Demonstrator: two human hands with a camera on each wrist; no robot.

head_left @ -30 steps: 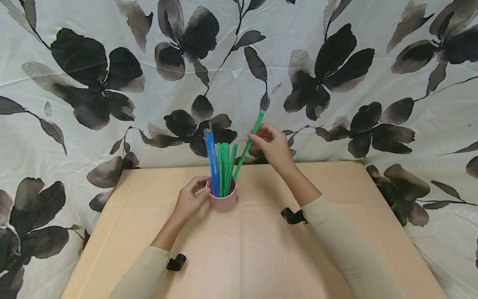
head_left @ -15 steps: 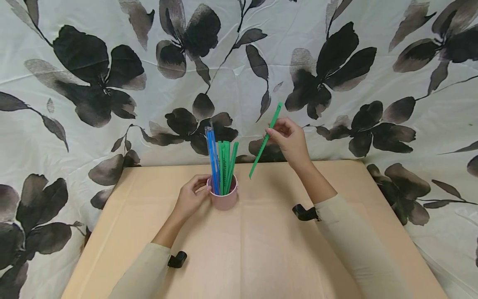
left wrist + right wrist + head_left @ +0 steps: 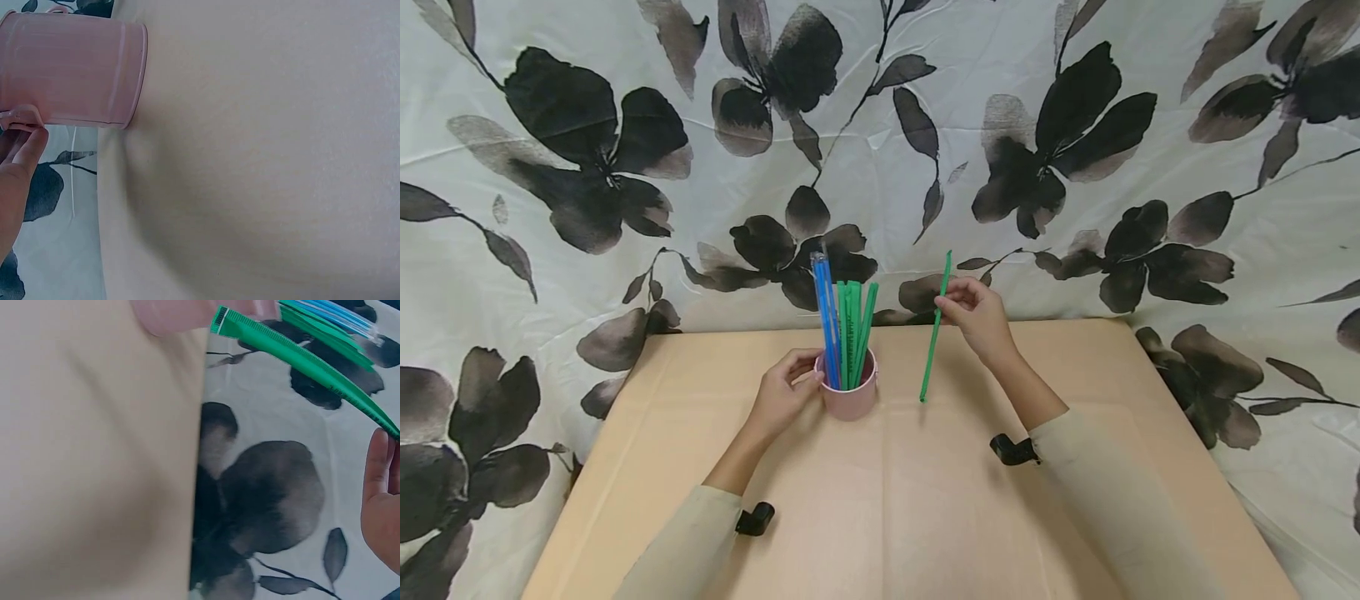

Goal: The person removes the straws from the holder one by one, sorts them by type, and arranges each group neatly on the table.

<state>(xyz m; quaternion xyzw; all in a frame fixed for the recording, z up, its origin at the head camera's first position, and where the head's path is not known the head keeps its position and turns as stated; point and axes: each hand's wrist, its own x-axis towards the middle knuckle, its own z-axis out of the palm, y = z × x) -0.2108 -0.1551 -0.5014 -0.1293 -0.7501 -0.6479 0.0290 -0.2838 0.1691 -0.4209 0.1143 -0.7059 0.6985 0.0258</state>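
Note:
A small pink pail [image 3: 850,405] stands upright on the table in the head view, with several blue sticks [image 3: 827,325] and several green stick packets [image 3: 850,333] upright in it. My left hand [image 3: 782,400] holds its left side; in the left wrist view the fingertips [image 3: 34,147] grip a small ear on the pail wall. To the right of the pail, my right hand [image 3: 981,321] pinches one long thin green stick packet [image 3: 932,354] above its middle. It hangs nearly upright, its lower end over the table. In the right wrist view that packet [image 3: 300,359] has a flat crimped end.
A tan-covered table [image 3: 880,500] lies beneath both hands. Just behind its far edge hangs a white cloth [image 3: 880,167] with dark flowers. Black wrist cameras [image 3: 755,519] stick out from both sleeves.
My right hand has drawn the green packet up and right, away from the pail, then lowered it and turned it more upright. The left hand stays on the pail.

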